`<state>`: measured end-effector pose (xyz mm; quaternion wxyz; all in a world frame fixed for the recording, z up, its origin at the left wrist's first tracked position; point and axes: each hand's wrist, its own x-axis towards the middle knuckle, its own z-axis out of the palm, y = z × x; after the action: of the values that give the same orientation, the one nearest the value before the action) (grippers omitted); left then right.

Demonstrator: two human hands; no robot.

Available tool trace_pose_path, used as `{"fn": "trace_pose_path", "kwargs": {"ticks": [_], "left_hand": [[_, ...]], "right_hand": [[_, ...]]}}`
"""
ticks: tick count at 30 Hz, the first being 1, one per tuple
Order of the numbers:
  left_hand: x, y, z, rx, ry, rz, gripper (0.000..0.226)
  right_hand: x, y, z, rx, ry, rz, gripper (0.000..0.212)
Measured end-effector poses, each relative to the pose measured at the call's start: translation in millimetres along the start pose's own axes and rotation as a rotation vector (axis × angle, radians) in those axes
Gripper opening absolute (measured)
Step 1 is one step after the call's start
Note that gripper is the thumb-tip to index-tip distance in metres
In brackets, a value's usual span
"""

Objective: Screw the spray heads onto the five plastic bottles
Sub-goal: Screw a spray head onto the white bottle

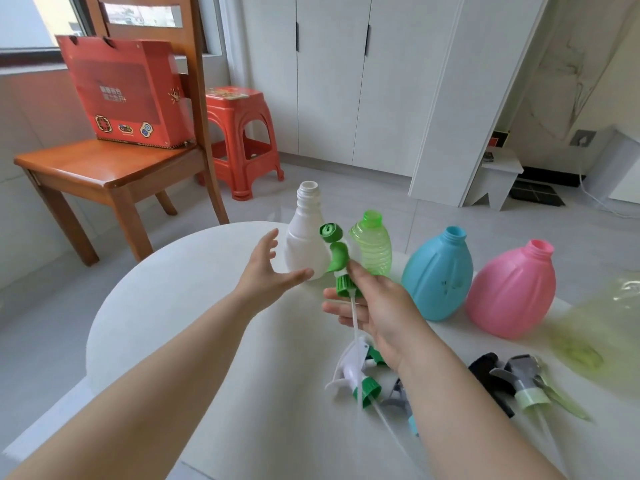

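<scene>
Fingers (pixel 355 270) of the right hand (pixel 379 306) pinch the green spray head (pixel 335 252) by its ribbed collar; left hand (pixel 266 271) spread empty beside the white bottle (pixel 306 237). Light, tippy plastic, I'd grab its belly.

At the right edge the yellow-green bottle (pixel 602 327) is a blurred smear, cut off by the frame, its neck impossible to make out. The right hand (pixel 381 306) and forearm cover part of the loose spray heads (pixel 353 372) on the desk (pixel 207 323), leaving a grey and blue spray head (pixel 398 398) half seen, and the green spray head (pixel 337 258) it grips hides part of the white bottle (pixel 304 237). The red box (pixel 128 95) has lettering too blurred to read.
</scene>
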<state>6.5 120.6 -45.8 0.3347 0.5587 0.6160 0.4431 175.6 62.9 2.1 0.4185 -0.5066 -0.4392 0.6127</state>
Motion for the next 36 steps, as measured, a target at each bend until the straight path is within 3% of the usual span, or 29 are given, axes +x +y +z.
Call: {"fn": "trace_pose_path", "kwargs": {"ticks": [6,13,17,21,26,31,36], "left_hand": [[21,-11,25,0.024,0.026,0.057,0.114],[33,-11,35,-0.05,0.099,0.038,0.119],[38,-5,38,-0.079,0.126,0.014,0.11],[35,-3,37,-0.042,0.138,-0.022,0.086],[1,1,11,-0.155,0.17,-0.015,0.073],[-65,19,-31,-0.218,0.03,0.027,0.064],[-125,36,-72,-0.082,-0.121,0.092,0.068]], "right_hand": [[6,-1,-8,0.275,-0.036,-0.055,0.016],[9,1,-10,0.444,-0.048,-0.085,0.008],[11,2,-13,0.461,-0.037,-0.104,0.01],[11,2,-13,0.407,-0.01,-0.15,0.012],[3,-4,-13,0.548,0.008,-0.13,0.02],[-14,-9,-11,0.66,0.001,-0.086,0.019],[-37,-23,-10,0.68,-0.007,-0.183,0.02]]}}
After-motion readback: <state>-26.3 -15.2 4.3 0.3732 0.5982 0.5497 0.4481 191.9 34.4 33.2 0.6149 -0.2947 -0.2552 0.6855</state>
